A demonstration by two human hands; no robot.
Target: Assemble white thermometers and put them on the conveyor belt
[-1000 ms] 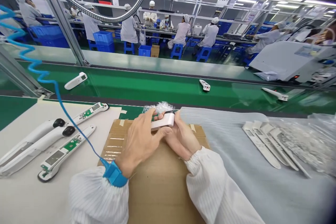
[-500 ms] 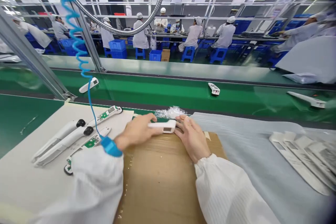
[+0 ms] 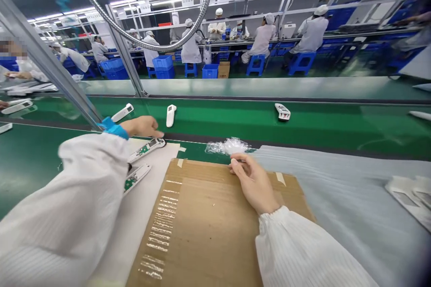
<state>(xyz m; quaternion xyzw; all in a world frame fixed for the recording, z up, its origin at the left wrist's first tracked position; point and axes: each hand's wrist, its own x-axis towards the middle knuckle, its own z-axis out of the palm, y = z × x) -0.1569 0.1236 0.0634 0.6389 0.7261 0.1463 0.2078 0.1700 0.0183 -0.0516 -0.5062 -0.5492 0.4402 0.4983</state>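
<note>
My left hand [image 3: 144, 126], wearing a blue wrist strap [image 3: 113, 128], reaches over the far edge of the white mat. Its fingers are loosely bent and apart, with nothing in them. Just below them lies an opened white housing [image 3: 148, 149] with a green circuit board. Another opened housing [image 3: 136, 178] rests nearer, partly behind my sleeve. Beyond my left hand, a white handheld device with a small window [image 3: 170, 116] lies on the green conveyor belt [image 3: 208, 121]. My right hand [image 3: 254, 181] hovers over the cardboard sheet [image 3: 208, 228], fingers curved and apart, holding nothing visible.
Crumpled clear plastic [image 3: 229, 145] lies behind the cardboard. White shell parts [image 3: 409, 195] rest on foam sheeting [image 3: 323, 197] at right. More devices, including one with its end open [image 3: 282, 112], are on the belt. A metal post [image 3: 57, 63] rises at left; co-workers sit beyond.
The white device between my hands is now on the belt, out of my left hand. That hand has moved left and away from me. My right hand stays near the cardboard's far edge.
</note>
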